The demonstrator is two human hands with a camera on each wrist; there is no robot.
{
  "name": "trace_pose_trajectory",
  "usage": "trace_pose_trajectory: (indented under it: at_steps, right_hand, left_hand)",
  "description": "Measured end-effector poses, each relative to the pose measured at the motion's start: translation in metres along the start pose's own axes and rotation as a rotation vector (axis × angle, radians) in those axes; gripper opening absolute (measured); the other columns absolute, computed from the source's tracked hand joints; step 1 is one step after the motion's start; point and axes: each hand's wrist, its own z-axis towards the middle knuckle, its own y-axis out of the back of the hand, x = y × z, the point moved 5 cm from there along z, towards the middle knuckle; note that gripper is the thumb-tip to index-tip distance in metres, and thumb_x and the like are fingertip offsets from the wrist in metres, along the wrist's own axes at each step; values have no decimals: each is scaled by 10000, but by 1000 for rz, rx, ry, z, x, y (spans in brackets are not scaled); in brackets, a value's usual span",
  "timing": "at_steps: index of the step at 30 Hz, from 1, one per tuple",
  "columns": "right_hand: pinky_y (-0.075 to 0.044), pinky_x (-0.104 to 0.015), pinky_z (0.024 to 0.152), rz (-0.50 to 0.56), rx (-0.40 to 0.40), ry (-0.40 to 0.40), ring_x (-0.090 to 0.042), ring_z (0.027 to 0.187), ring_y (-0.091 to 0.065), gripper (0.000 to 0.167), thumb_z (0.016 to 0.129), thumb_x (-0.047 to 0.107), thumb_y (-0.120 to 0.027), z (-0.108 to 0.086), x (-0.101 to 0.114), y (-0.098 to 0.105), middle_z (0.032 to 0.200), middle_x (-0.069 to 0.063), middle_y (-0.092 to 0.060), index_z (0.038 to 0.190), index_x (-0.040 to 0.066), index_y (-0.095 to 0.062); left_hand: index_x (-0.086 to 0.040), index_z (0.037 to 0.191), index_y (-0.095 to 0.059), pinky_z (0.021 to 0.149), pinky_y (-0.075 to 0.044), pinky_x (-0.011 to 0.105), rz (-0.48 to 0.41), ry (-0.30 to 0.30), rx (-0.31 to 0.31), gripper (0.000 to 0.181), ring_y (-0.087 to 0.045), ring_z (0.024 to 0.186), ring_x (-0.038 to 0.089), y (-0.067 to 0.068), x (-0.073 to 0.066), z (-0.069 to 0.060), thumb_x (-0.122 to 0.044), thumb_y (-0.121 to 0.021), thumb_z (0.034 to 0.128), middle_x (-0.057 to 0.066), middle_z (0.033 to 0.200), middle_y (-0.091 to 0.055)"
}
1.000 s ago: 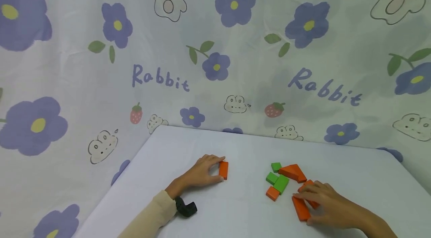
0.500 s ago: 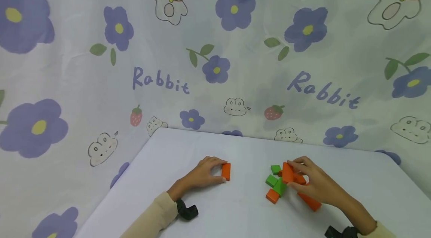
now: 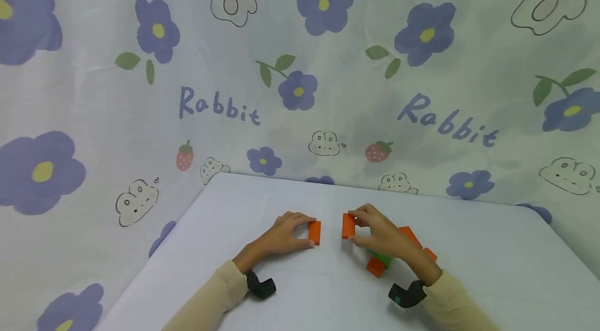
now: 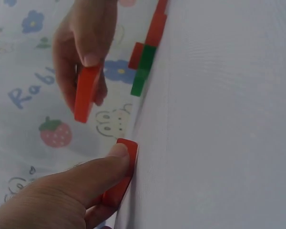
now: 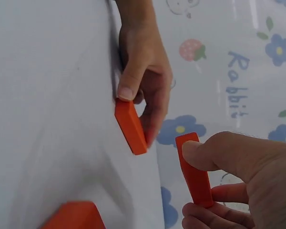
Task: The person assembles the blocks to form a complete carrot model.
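White table [image 3: 323, 294], blocks [image 3: 314, 233] [image 3: 348, 226] in both grips [image 3: 284, 236] [image 3: 383, 233]

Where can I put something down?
White tabletop is bare between the left sleeve and right sleeve, and right of that. It's tight between the left hand and right hand, crowded around the right forearm: green and orange blocks.

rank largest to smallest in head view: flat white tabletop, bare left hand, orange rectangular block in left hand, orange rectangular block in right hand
1. White tabletop
2. Left hand
3. Left-held orange block and right-held orange block: they look alike, so unranked
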Motion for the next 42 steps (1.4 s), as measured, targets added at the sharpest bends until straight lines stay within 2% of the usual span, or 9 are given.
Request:
trace_pose_trajectory:
  at_steps: [4,8,12,17,20,24,42]
  right_hand:
    - [-567,-377,899,46,22,-44,-199,1042,-611,581,834,232,-808,13,-1,-22,1150,-56,-562,1336,20,-606]
    - [-562,-359,887,52,20,7,-190,1022,-600,583,840,229,-805,20,-1,-37,1159,-69,-560,1334,-6,-601]
    - [-558,-368,901,63,-6,43,-203,1032,-604,587,846,221,-801,21,2,-46,1172,-83,-565,1335,-31,-596]
    - [-536,-390,966,21,-37,8,-197,1116,-616,605,857,250,-797,15,0,-57,1227,-68,-566,1357,-19,-588]
    - [-533,-405,975,-20,-52,-6,-210,1136,-612,585,854,254,-801,12,-1,-60,1243,-69,-586,1346,3,-609]
    - [-532,-418,978,-61,-57,17,-234,1155,-610,561,862,261,-794,13,0,-61,1257,-83,-612,1340,24,-623]
    - [-528,-405,984,-85,-58,61,-246,1169,-632,557,861,276,-797,21,5,-66,1269,-98,-638,1326,24,-621]
  left_hand:
    - [-299,1412,-566,1067,-353,459,-12,1,2,623,-461,1296,164,-1,2,-1,-552,-717,863,-74,1416,-569]
    - [-311,1426,-551,1068,-356,469,-5,-16,2,639,-458,1302,171,-2,3,-2,-581,-698,866,-77,1425,-565]
    - [-308,1444,-534,1052,-365,449,25,-32,-8,656,-464,1291,158,-2,2,0,-578,-696,869,-84,1432,-562]
    - [-268,1465,-516,1019,-376,429,28,-65,-20,680,-481,1263,156,-4,-6,4,-555,-701,876,-70,1426,-575]
    - [-263,1457,-525,1028,-377,433,24,-72,-6,670,-486,1257,157,-5,-9,5,-555,-697,879,-75,1427,-580]
    - [-273,1434,-549,1046,-374,442,27,-57,-13,631,-489,1249,149,-3,-10,5,-524,-713,879,-90,1418,-588]
    - [-255,1447,-538,1024,-390,435,24,-37,-34,657,-504,1228,150,1,1,-2,-516,-723,873,-79,1410,-593]
